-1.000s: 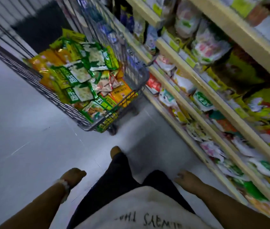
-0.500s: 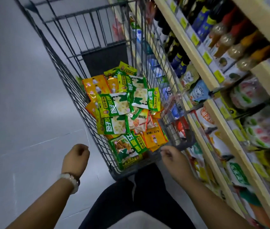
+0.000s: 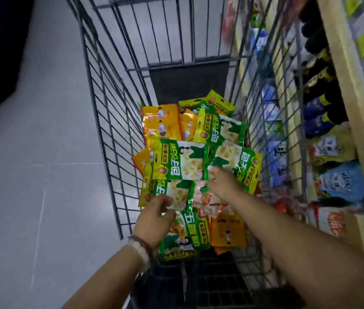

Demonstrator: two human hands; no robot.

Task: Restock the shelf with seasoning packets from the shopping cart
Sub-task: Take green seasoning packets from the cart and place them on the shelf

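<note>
Head view, the only one: I'm looking down into a wire shopping cart (image 3: 100, 121) parked w/ its right side tight along the shelf (image 3: 341, 112), prob. so packets need only a short reach across.

Seasoning packets (image 3: 198, 175), green, yellow and orange, lie heaped loose in the cart's near half, centre frame, overlapping flat; easiest to lift from the top.

Left hand (image 3: 154, 219), approx. 7 o'clock from the pile's centre, has fingers curled on the edge of a green packet (image 3: 172, 192); its grip looks like a light pinch, though blur leaves me unsure it has closed.

Right hand (image 3: 223, 184), approx. 4 o'clock, reaches over the heap, fingertips at another green packet (image 3: 236, 159). Can't tell if that grip holds anything.

Shelf runs 1 to 5 o'clock: dark bottles (image 3: 319, 70) higher, bagged goods lower. No packet moved over yet, I judge.
</note>
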